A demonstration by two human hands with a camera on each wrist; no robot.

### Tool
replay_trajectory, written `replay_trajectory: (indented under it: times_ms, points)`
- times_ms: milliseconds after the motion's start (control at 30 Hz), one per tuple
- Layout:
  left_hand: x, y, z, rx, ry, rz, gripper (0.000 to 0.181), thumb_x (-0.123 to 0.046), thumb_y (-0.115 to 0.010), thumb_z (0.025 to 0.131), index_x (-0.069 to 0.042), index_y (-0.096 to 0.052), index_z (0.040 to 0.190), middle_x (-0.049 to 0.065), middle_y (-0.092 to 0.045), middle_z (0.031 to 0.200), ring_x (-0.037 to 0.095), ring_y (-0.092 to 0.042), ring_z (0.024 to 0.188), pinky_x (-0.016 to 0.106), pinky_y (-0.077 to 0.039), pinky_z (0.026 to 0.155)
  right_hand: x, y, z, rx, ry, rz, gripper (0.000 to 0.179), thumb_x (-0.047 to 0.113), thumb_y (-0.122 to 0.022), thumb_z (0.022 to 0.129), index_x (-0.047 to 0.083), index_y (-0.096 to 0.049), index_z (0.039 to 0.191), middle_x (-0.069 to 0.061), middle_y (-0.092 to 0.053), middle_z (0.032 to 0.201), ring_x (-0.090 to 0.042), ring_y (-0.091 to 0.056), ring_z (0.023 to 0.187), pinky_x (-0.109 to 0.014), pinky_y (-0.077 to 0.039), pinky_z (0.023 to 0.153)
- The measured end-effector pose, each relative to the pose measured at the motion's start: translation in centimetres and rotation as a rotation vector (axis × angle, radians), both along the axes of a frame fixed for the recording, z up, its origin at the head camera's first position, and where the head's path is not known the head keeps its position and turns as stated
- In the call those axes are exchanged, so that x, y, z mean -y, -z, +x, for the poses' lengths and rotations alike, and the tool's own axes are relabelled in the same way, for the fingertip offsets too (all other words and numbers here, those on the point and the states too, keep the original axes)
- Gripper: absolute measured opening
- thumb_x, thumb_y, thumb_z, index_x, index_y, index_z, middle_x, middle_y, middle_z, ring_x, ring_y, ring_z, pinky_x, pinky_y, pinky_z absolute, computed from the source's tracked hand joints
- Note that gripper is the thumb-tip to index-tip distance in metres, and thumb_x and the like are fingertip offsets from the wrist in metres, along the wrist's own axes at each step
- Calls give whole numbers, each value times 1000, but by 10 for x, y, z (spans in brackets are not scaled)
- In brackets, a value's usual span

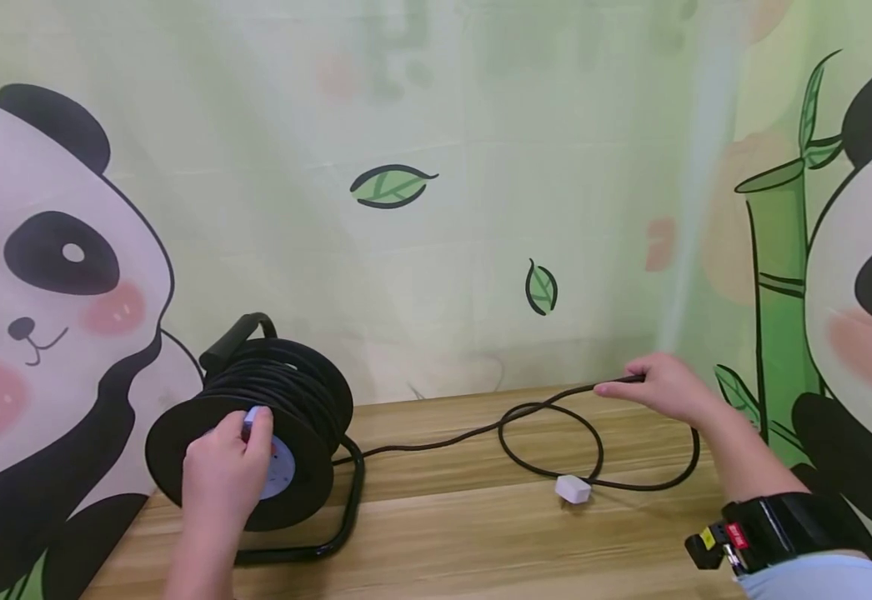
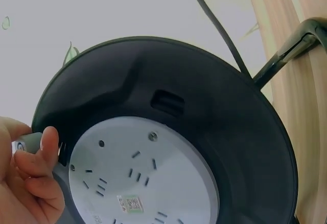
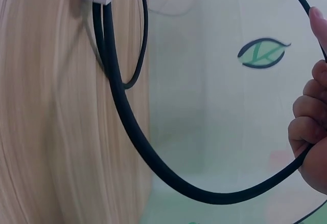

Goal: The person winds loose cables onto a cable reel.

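A black cable reel stands on its tubular frame at the left of the table, wound with several turns of cord. My left hand is at its front disc, fingers curled round a small grey-blue crank knob. Beside the knob lies the pale round socket panel. From the reel the black cable runs right across the table to my right hand, which grips it. Past that hand the cable loops back down to a white plug on the wood. In the right wrist view the curled fingers enclose the cable.
The wooden table meets a pale green printed curtain with pandas, leaves and bamboo. The reel's black carrying handle rises at its back, and its foot tube reaches out to the right. A strapped device sits on the right wrist.
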State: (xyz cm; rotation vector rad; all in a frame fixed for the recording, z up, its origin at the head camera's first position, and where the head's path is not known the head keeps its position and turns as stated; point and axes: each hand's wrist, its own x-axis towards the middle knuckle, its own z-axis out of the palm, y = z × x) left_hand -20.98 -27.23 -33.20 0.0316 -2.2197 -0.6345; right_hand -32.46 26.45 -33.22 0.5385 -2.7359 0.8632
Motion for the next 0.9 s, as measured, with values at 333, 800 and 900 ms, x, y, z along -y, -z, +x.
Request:
replay_trajectory:
  times_ms: [333, 800, 900]
  points:
    - [-18, 6, -2, 116, 85, -97, 50, -31, -47, 98, -13, -41, 52, -1, -40, 47, 19, -39, 45, 33, -31, 42, 34, -2, 2, -51, -128, 69, 57, 60, -69, 78, 19, -35, 57, 11, -26, 51, -8, -25, 46, -26, -26, 47]
    - [-21, 7, -5, 514, 229, -13, 49, -31, -50, 95, -11, -50, 51, -8, -56, 47, 16, -50, 47, 31, -36, 45, 73, -3, 7, -50, -236, 129, 54, 60, -65, 82, 21, -38, 55, 12, -29, 48, -5, -26, 45, -24, -27, 46]
    - [-21, 9, -8, 570, 258, 18, 47, -30, -52, 93, -11, -52, 50, -7, -56, 46, 16, -45, 45, 28, -31, 43, 80, -2, 7, -45, -258, 134, 53, 58, -65, 83, 22, -39, 54, 12, -30, 49, -4, -26, 45, -23, -27, 45]
